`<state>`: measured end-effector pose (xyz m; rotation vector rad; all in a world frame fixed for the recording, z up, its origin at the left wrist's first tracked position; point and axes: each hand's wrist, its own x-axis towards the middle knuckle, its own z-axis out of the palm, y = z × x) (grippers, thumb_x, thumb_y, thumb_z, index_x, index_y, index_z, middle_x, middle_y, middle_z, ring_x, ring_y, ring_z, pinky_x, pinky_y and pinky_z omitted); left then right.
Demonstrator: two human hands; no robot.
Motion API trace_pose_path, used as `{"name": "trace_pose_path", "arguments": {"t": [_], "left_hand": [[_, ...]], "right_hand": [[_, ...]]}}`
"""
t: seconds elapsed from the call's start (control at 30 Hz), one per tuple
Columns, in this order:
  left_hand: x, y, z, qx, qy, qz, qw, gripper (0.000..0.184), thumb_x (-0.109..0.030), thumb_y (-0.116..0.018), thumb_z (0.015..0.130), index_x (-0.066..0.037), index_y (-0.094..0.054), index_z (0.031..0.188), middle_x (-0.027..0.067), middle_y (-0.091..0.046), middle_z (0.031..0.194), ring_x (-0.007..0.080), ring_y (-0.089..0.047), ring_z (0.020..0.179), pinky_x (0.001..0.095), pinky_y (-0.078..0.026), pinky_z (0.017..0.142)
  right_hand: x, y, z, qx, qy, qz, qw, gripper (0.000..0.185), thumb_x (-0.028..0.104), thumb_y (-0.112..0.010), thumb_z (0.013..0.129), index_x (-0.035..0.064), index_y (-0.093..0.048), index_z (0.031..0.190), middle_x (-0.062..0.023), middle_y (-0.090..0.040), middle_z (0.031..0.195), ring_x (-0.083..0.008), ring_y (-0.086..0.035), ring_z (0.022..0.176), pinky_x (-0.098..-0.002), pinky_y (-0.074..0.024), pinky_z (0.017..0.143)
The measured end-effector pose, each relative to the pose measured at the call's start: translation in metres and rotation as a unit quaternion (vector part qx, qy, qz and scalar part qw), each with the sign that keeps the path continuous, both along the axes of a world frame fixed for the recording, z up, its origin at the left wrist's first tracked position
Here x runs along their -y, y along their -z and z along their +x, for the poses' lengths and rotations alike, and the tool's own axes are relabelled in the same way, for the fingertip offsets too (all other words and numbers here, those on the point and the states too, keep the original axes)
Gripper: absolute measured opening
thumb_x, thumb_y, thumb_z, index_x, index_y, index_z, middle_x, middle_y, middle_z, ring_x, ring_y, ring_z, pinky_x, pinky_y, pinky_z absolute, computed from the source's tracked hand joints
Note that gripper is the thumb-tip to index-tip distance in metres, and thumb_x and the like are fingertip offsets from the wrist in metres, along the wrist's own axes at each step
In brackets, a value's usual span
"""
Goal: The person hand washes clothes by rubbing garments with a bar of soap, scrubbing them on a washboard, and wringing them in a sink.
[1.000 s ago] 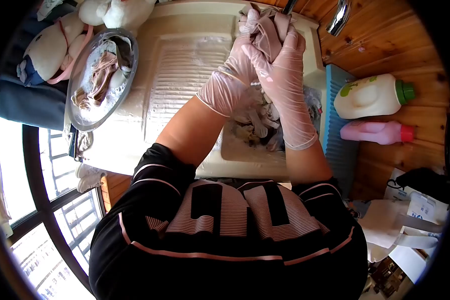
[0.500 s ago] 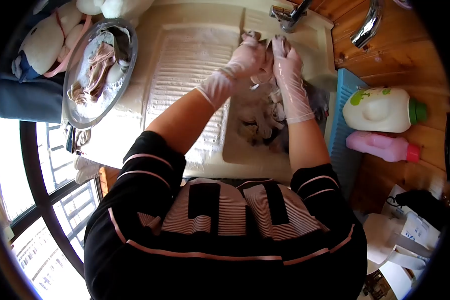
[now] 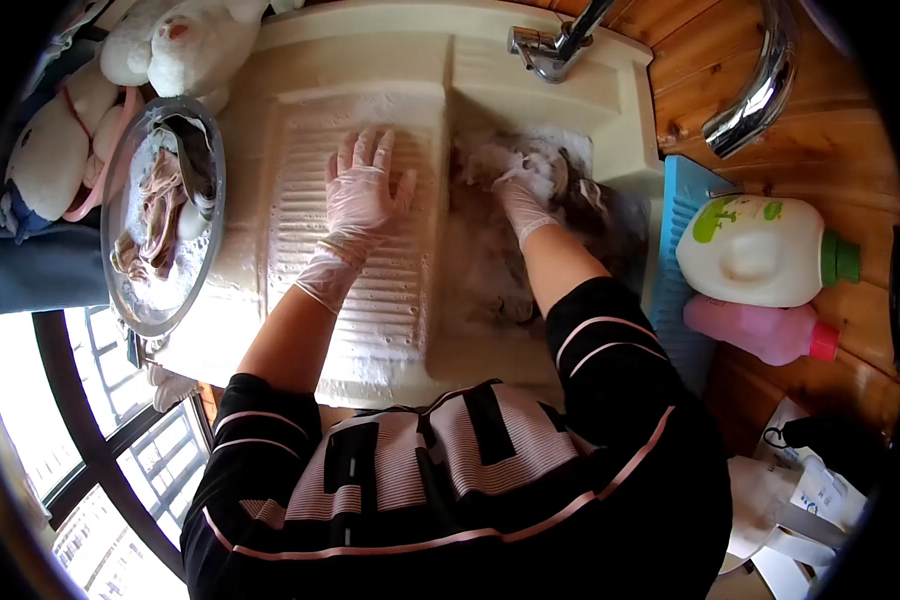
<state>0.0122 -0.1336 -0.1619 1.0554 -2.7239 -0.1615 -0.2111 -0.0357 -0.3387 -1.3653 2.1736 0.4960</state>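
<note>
My left hand (image 3: 362,192), in a thin clear glove, lies flat with fingers spread on the ribbed washboard (image 3: 350,290) of the beige sink (image 3: 550,98). My right hand (image 3: 520,200), gloved too, reaches down into the basin at the right. Its fingers are hidden among suds and wet clothes (image 3: 570,185), so what they hold, if anything, cannot be seen. Dark and pale cloths lie in the cloudy water around it. An oval tub (image 3: 213,240) at the left holds soapy water and wet cloths (image 3: 158,215).
A chrome faucet (image 3: 560,50) stands behind the basin, a curved spout (image 3: 755,105) to its right. Right of the sink are a blue ribbed board (image 3: 682,200), a white bottle (image 3: 750,250) and a pink bottle (image 3: 755,328). White plush toys (image 3: 195,45) sit at the upper left.
My hands have separated. The left let go of the cloth and moved left and down onto the washboard; the right went down into the basin. The cloth they held is no longer distinguishable.
</note>
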Motion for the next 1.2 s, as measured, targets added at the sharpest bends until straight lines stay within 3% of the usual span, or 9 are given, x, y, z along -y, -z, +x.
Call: {"name": "trace_pose_path", "arguments": {"t": [0.07,0.33,0.43,0.7,0.8,0.93,1.03,1.17,1.2], "left_hand": [[0.000,-0.002,-0.002,-0.008,-0.005,-0.001,1.000,0.060,-0.038,-0.060,0.085,-0.007,-0.048,0.134,0.0138,-0.044,0.138,0.0358,-0.037,0.130,0.0527,-0.028,0.106],[0.003,-0.004,0.004,-0.016,-0.011,0.067,0.998,0.060,-0.038,-0.061,0.086,-0.004,-0.049,0.133,0.0152,-0.045,0.139,0.0321,-0.037,0.132,0.0507,-0.027,0.109],[0.022,0.014,0.008,-0.302,-0.057,0.503,0.808,0.060,-0.040,-0.058,0.091,-0.002,-0.047,0.135,0.0161,-0.042,0.143,0.0281,-0.034,0.136,0.0504,-0.029,0.110],[-0.053,-0.070,-0.040,-0.364,-0.172,0.825,0.396,0.112,-0.079,-0.049,0.075,-0.012,-0.002,0.152,0.0215,-0.004,0.156,0.0423,-0.011,0.142,0.0672,-0.019,0.108],[-0.033,-0.077,-0.051,-0.439,0.086,0.831,0.330,0.111,-0.081,-0.049,0.073,-0.016,-0.004,0.152,0.0201,-0.011,0.156,0.0427,-0.017,0.141,0.0677,-0.019,0.108],[-0.021,-0.113,-0.062,-0.526,0.023,0.725,0.445,0.105,-0.079,-0.049,0.075,-0.010,-0.021,0.148,0.0182,-0.031,0.149,0.0402,-0.032,0.136,0.0619,-0.025,0.110],[-0.014,-0.105,-0.055,-0.453,0.116,0.872,0.147,0.103,-0.079,-0.049,0.076,-0.008,-0.026,0.147,0.0165,-0.033,0.149,0.0386,-0.034,0.135,0.0579,-0.027,0.110],[-0.051,-0.124,-0.057,-0.528,0.080,0.800,0.273,0.104,-0.080,-0.049,0.074,-0.006,-0.030,0.145,0.0157,-0.035,0.148,0.0367,-0.037,0.133,0.0548,-0.025,0.113],[-0.039,-0.105,-0.055,-0.474,0.209,0.854,0.042,0.091,-0.074,-0.047,0.082,-0.008,-0.034,0.143,0.0157,-0.038,0.146,0.0341,-0.039,0.132,0.0515,-0.027,0.112]], "right_hand": [[-0.001,-0.027,0.009,0.096,0.249,-0.134,0.954,0.058,0.038,-0.057,0.087,-0.0009,-0.052,0.129,-0.0191,-0.064,0.109,-0.0352,-0.058,0.109,-0.0509,-0.0449,0.086],[-0.015,-0.028,0.008,0.290,0.371,-0.251,0.846,0.056,0.020,-0.068,0.081,0.0007,-0.050,0.131,-0.0232,-0.058,0.124,-0.0316,-0.055,0.116,-0.0372,-0.0441,0.095],[-0.015,-0.059,0.010,0.379,0.387,-0.328,0.774,0.053,0.007,-0.066,0.082,-0.0020,-0.048,0.131,-0.0198,-0.060,0.121,-0.0296,-0.056,0.113,-0.0389,-0.0446,0.094],[-0.055,-0.323,0.042,0.529,0.271,-0.482,0.643,0.049,0.022,-0.070,0.086,-0.0002,-0.052,0.126,-0.0136,-0.061,0.116,-0.0229,-0.059,0.104,-0.0325,-0.0464,0.097],[-0.062,-0.349,0.039,0.514,0.190,-0.535,0.642,0.048,0.017,-0.066,0.089,0.0002,-0.049,0.130,-0.0110,-0.063,0.114,-0.0205,-0.060,0.103,-0.0321,-0.0477,0.093],[-0.058,-0.371,0.040,0.473,0.154,-0.601,0.625,0.033,0.009,-0.061,0.088,0.0028,-0.055,0.120,-0.0111,-0.065,0.109,-0.0190,-0.063,0.097,-0.0325,-0.0512,0.082],[-0.050,-0.366,0.039,0.440,0.170,-0.629,0.618,0.044,0.003,-0.062,0.088,0.0049,-0.048,0.130,-0.0101,-0.059,0.121,-0.0140,-0.053,0.113,-0.0262,-0.0421,0.096],[-0.035,-0.333,0.067,0.231,0.109,-0.699,0.669,0.041,0.021,-0.059,0.091,0.0064,-0.051,0.129,-0.0173,-0.065,0.108,-0.0264,-0.068,0.084,-0.0411,-0.0552,0.075],[-0.027,-0.319,0.067,0.136,-0.048,-0.761,0.633,0.041,0.023,-0.064,0.087,0.0067,-0.054,0.124,-0.0172,-0.064,0.107,-0.0263,-0.065,0.088,-0.0398,-0.0556,0.072]]}}
